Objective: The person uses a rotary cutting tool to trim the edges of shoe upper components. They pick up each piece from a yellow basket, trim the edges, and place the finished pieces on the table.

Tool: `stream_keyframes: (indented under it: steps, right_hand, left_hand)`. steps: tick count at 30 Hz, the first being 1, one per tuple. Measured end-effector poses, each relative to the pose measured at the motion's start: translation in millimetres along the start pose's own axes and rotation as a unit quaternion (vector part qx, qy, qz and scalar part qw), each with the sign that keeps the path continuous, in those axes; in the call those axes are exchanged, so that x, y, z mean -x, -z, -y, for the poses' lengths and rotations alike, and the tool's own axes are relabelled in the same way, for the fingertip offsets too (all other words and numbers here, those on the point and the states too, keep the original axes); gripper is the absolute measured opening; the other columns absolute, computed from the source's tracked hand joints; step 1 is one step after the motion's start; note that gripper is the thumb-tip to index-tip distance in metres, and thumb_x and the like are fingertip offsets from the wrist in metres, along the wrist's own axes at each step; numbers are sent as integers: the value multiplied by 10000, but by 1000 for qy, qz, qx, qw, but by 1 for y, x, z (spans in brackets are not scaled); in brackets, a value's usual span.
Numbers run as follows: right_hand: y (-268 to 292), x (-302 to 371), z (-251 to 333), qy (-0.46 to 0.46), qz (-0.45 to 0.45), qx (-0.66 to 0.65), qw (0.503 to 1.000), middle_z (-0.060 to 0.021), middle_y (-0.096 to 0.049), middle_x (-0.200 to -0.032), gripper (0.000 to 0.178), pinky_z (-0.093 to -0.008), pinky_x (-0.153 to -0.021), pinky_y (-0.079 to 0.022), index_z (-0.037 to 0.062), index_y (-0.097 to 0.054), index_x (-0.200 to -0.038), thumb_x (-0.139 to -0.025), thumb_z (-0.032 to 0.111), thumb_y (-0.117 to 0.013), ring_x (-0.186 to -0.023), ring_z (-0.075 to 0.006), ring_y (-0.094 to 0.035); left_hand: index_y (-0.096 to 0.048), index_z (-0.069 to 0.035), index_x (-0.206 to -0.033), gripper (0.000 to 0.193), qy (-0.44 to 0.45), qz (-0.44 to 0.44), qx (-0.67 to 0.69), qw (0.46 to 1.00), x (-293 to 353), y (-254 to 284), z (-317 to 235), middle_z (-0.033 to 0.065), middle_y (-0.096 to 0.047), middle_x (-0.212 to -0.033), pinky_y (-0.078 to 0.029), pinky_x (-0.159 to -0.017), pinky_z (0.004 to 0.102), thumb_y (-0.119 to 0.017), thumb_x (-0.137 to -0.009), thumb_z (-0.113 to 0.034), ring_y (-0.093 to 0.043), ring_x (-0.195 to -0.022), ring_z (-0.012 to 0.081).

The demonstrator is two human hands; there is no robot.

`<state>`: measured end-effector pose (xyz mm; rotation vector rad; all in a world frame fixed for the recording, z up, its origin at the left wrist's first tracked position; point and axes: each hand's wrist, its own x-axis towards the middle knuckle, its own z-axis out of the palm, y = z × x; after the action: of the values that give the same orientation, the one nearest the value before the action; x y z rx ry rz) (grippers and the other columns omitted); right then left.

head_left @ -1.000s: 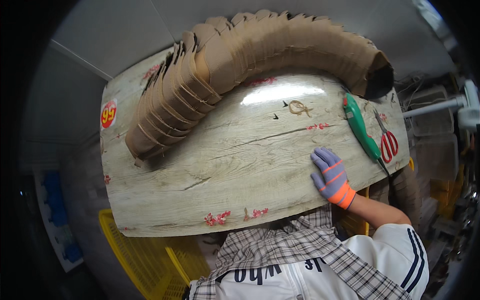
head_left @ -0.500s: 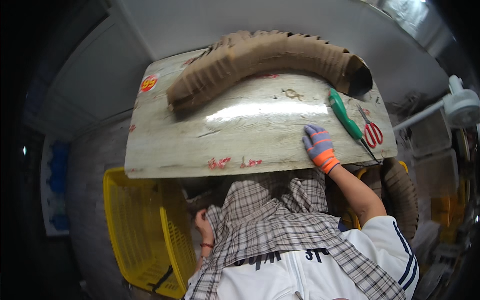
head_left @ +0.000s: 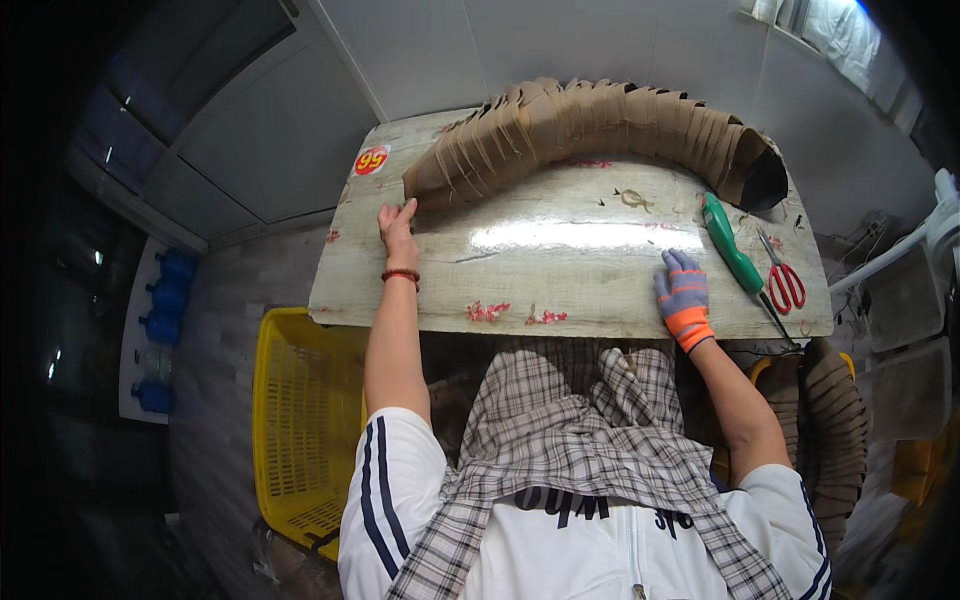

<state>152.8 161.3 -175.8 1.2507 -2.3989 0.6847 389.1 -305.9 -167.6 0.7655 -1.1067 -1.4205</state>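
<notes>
Yellow basket point(head_left: 300, 420) sits on the floor below the left hand point(head_left: 398, 228), which lies bare, flat and open-palmed on the wood-patterned surface point(head_left: 560, 270), grasping nothing, its fingertips just short of the near end of a long curved row of brown cardboard pieces point(head_left: 590, 125). That row arches away beyond both hands. Farther right, the right hand point(head_left: 683, 290), in a grey and orange glove, rests flat and released on the surface. Just right of it lies a green tool point(head_left: 730, 255), then red-handled scissors point(head_left: 785, 280).
</notes>
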Motion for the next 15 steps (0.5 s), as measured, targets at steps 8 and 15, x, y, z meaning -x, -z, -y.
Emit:
stream_keyframes:
  steps: [8,15]
  right_hand:
    - [2,5,-4,-4,-6,11,1000,-172,-598,-1172,360,-434,-948,-414,30,-600,-1150,-845,222,-611,-1081,-340,-544]
    - [17,-2,-1,-8,42,3,999,-158,-573,-1216,404,-424,-992,-384,38,-579,-1201,-845,224,-623,-1130,-334,-513]
  left_hand:
    - [-593,-35,-1237,459,134,271,-61,951,27,-35,-23,57,-626,-1203,-406,-978,316,-709,-814,-171,-574,-1094,175]
    - [-407,-94,-548,464,-88,87,-141,982,59,-49,-24,-72,-429,-638,-327,-542,264,-833,-730,-122,-346,-580,83]
